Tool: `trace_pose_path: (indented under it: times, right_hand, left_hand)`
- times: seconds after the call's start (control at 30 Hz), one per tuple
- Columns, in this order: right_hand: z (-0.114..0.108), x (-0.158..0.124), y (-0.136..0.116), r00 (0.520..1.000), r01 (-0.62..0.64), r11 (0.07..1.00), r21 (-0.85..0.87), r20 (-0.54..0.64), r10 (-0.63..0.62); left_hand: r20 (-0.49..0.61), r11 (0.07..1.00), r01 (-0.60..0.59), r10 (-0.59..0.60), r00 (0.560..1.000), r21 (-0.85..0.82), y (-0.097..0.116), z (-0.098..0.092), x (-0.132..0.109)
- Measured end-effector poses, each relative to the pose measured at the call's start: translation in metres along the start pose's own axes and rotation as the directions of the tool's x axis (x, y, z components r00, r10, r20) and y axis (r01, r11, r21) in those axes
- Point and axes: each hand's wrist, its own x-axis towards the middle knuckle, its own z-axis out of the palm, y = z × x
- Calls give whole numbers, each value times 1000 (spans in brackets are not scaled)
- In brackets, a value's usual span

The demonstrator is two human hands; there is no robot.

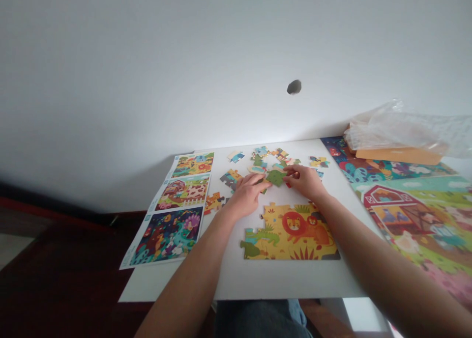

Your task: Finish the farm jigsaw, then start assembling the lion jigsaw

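Between my two hands is a green puzzle piece (275, 177) with a rounded leafy shape, above the white table. My right hand (305, 181) pinches its right side. My left hand (248, 196) has its fingertips closed at the piece's left edge; the exact contact is partly hidden. Nearer to me lies a joined section of puzzle (295, 232) with a lion, a cub and a green crocodile on yellow. Loose pieces lie around my hands: a grey and yellow one (231, 179), a blue one (236, 156) and an orange spotted one (214, 202).
At the left, a printed sheet (170, 208) with three pictures overhangs the table edge. A farm puzzle (424, 225) and a dark blue puzzle (337, 156) lie at the right. A clear plastic bag (394, 129) rests on an orange board (400, 155) by the wall.
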Motion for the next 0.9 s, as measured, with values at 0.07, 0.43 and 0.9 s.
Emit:
trace_pose_path:
  times: [0.07, 0.43, 0.9]
  right_hand:
    - [1, 0, 0, 1000, 16, 999, -27, 6, -16]
    - [-38, -2, -1, 936, -111, 969, -220, -351, 27]
    - [-21, -4, -8, 998, -62, 967, -245, -40, 54]
  left_hand:
    - [-3, 1000, 3, -3, 1000, 1, -1, 0, 0]
    - [3, 1000, 11, -11, 1000, 23, 0, 0, -1]
    - [19, 999, 40, -40, 999, 17, -3, 0, 0]
